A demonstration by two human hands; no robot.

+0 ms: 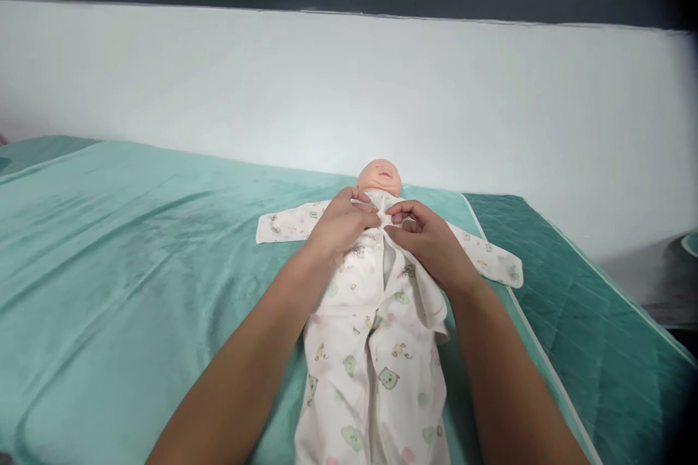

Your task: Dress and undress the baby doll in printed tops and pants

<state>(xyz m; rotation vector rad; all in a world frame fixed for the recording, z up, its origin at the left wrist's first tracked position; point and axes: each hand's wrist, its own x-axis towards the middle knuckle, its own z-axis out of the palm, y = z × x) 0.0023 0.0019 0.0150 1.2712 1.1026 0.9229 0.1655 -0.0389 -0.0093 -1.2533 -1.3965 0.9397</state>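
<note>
1. Doll (380, 176) on its back on the green blanket (136, 232), head toward the wall (349, 80), arms of the romper (371, 320) spread flat to either side
2. Left hand (342, 221) at the doll's upper chest, fingers curled, grip closed on the left edge of the romper's front just under the chin
3. Right hand (428, 236) opposite, thumb and fingers pinched on the right edge of the front, the two hands nearly touching at the neckline
4. Judged as the first fastening at the collar: both edges drawn together there, whether a snap has closed hidden by the fingertips
5. Below the hands, front not yet shut: a gap down the middle of the chest, right flap folded outward with the white lining showing
6. Further down, legs of the romper lying loose and parted, seam between them open as far as visible
7. Done so far, by the look of it: doll inside the romper, sleeves on and laid out
8. Left: the rest of the front from chest to legs
9. Quilted mattress (572, 320) bare at the right, beside the blanket's edge
</note>
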